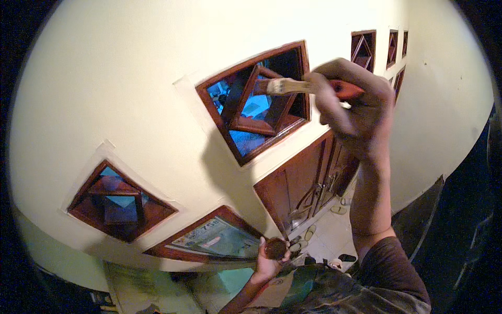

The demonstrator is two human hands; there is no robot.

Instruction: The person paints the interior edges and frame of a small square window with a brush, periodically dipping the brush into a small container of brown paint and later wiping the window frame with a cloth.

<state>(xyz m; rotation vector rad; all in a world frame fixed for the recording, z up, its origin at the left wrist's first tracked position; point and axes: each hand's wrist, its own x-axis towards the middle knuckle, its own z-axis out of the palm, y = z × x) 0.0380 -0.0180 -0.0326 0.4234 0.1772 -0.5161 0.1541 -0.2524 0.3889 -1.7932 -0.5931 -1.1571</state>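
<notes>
My right hand (366, 107) is raised and closed around the red handle of a paintbrush (295, 87). The bristle end points left, in front of the inner tilted square of a brown wooden window frame (255, 125); whether it touches the wood I cannot tell. Lower down, my left hand (267, 265) grips a small round container (275, 249) with dark brown contents, its mouth turned up. Blue-lit glass shows through the openings of the frame.
Strips of masking tape (185, 94) line the cream wall (141, 63) around the frames. A diamond-shaped window (123, 230) is at the left, a framed picture or pane (214, 238) below. Brown double doors (298, 183) stand to the right, with sandals (339, 210) on the tiled floor.
</notes>
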